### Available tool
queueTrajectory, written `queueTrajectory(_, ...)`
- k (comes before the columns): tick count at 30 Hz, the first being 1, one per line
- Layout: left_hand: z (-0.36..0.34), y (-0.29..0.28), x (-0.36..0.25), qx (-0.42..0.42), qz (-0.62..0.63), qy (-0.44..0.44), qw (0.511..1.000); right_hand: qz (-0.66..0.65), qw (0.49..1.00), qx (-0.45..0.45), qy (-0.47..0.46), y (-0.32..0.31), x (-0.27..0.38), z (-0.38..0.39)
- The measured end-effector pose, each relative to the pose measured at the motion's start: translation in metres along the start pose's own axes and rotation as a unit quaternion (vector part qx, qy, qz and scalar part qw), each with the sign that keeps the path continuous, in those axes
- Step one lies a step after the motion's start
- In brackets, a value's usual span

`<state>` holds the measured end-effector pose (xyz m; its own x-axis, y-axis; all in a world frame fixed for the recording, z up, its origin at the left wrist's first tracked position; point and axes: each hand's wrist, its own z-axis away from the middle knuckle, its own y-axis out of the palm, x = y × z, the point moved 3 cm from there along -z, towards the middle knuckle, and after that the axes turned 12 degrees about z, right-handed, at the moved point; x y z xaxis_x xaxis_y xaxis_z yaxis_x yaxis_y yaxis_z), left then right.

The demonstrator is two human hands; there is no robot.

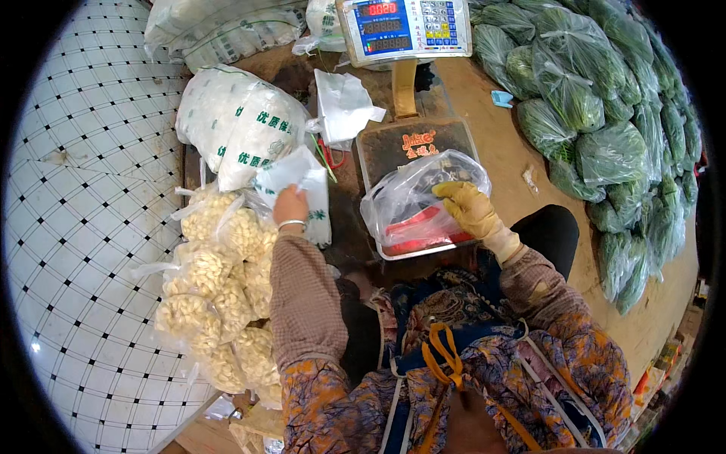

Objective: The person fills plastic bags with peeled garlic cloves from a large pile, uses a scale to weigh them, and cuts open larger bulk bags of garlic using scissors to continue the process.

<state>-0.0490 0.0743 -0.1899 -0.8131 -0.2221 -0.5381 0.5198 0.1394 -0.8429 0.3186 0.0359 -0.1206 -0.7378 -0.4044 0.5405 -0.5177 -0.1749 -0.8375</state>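
Observation:
My bare left hand (291, 206), with a bracelet at the wrist, is closed on the upper part of a white plastic bag (304, 168), one of several flat bags with green print lying left of the scale. My right hand (475, 215), in a yellowish glove, reaches over the right side of a clear plastic bag (389, 200). Its fingers stretch left, a little apart, with nothing visible in them. This clear bag rests loosely on the platform of a digital scale (368, 145). A flat red thing (420, 229) shows at the bag's lower part; its kind is unclear.
Clear bags of pale, bean-like pieces (200, 265) are piled at the left. Behind them stand large white sacks (234, 117). The scale's lit display (404, 29) rises at the back. Bagged green vegetables (616, 151) are heaped at the right. White tiles (83, 250) cover the left floor.

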Motion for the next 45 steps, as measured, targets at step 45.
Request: queueTrajectory(45, 0.187, 0.075, -0.221, 0.291, 0.894, -0.278, 0.198, 0.022, 1.0, -0.003, -0.007, -0.082, 0.046, 0.06)
